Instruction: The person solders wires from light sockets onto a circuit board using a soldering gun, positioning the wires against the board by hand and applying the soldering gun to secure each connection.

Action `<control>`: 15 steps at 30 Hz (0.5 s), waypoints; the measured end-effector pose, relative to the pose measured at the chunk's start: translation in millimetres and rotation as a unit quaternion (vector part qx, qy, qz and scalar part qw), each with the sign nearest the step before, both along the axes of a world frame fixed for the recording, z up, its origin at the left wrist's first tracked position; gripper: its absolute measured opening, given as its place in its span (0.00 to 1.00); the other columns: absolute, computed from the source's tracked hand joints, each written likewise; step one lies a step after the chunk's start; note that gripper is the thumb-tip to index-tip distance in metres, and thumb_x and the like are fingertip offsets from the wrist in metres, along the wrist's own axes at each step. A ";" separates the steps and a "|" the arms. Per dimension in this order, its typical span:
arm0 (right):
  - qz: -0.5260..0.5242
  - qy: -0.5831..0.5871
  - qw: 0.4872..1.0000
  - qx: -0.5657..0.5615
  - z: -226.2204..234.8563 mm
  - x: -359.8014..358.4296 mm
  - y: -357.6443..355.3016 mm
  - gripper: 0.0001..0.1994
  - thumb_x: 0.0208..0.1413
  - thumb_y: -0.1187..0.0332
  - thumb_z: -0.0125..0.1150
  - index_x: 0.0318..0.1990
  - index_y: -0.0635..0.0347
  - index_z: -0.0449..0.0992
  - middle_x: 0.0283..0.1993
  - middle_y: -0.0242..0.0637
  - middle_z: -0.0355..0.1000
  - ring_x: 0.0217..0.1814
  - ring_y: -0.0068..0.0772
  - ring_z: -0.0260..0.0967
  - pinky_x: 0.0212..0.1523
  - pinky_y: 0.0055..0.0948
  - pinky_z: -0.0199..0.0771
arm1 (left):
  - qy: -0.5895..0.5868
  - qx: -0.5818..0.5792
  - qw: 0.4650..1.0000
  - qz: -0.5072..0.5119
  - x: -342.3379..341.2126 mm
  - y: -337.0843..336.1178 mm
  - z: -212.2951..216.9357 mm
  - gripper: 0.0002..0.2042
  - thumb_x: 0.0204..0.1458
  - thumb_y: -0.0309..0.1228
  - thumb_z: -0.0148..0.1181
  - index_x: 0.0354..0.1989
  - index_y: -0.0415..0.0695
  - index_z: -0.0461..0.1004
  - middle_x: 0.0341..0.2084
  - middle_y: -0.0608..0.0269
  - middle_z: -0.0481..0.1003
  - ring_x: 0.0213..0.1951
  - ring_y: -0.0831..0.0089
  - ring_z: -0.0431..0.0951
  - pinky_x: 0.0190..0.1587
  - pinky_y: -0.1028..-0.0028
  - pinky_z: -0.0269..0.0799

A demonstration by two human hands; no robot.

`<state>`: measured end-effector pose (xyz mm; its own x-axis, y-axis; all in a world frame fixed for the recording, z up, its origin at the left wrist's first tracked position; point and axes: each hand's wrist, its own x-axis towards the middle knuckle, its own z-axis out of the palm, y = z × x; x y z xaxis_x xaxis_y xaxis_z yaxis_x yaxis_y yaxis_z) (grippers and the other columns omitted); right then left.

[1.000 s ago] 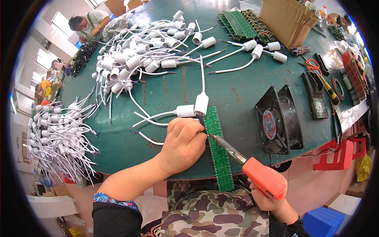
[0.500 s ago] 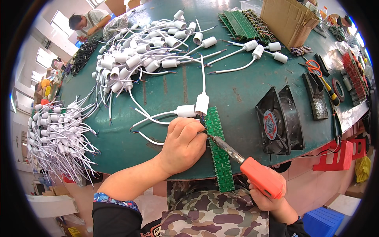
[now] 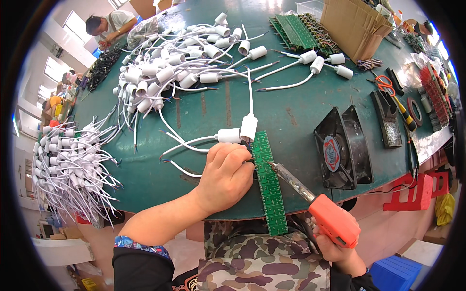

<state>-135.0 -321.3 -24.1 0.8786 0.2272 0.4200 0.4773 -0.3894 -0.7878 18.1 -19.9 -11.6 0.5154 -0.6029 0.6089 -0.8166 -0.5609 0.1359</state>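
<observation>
Pressing left hand [image 3: 225, 177] flat on circuit strip [image 3: 269, 186]

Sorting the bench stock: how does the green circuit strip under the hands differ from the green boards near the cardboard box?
The long green circuit strip lies alone, overhanging the table's near edge, with the orange-handled soldering iron at it. The green boards lie stacked together at the far side, untouched. Both are green and elongated.

Soldering iron [image 3: 310, 199] tip sits slightly lower on the green circuit strip [image 3: 269, 186], shifted toward 6 o'clock; right hand [image 3: 340, 250] follows.
</observation>
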 end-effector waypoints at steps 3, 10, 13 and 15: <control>-0.015 -0.048 0.998 -0.041 -3.5 1.0 1.5 0.26 0.51 0.67 0.74 0.56 0.68 0.74 0.51 0.49 0.78 0.40 0.46 0.83 0.43 0.38 0.84 | 0.003 -0.001 1.000 -0.003 0.1 -0.8 0.0 0.16 0.35 0.19 0.69 0.36 0.40 0.76 0.45 0.57 0.71 0.49 0.53 0.75 0.52 0.55 0.69; -0.010 -0.030 0.999 -0.027 -2.6 0.9 2.7 0.26 0.51 0.68 0.73 0.57 0.69 0.74 0.48 0.46 0.79 0.38 0.41 0.82 0.42 0.36 0.83 | 0.018 -0.014 1.000 -0.015 0.1 -0.1 0.0 0.16 0.35 0.17 0.69 0.36 0.38 0.76 0.45 0.55 0.71 0.51 0.52 0.75 0.53 0.55 0.70; -0.010 -0.034 0.999 -0.027 -3.0 1.9 1.8 0.27 0.52 0.67 0.73 0.58 0.70 0.73 0.45 0.43 0.80 0.37 0.39 0.82 0.41 0.35 0.83 | 0.020 -0.016 0.999 -0.020 0.1 0.1 -0.7 0.16 0.36 0.17 0.70 0.36 0.38 0.76 0.46 0.54 0.71 0.51 0.51 0.75 0.54 0.54 0.70; -0.011 -0.042 0.999 -0.012 -1.7 3.5 2.7 0.28 0.52 0.67 0.73 0.59 0.71 0.72 0.43 0.42 0.81 0.37 0.38 0.82 0.41 0.34 0.82 | 0.021 -0.016 0.999 -0.021 0.2 0.5 -1.3 0.16 0.36 0.17 0.70 0.36 0.38 0.76 0.46 0.54 0.71 0.52 0.51 0.75 0.54 0.54 0.70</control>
<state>-131.6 -318.6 -25.8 0.8458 0.2191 0.4865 0.5319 -0.4188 -0.7360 18.3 -19.4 -12.9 0.5152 -0.6054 0.6067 -0.8330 -0.5202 0.1884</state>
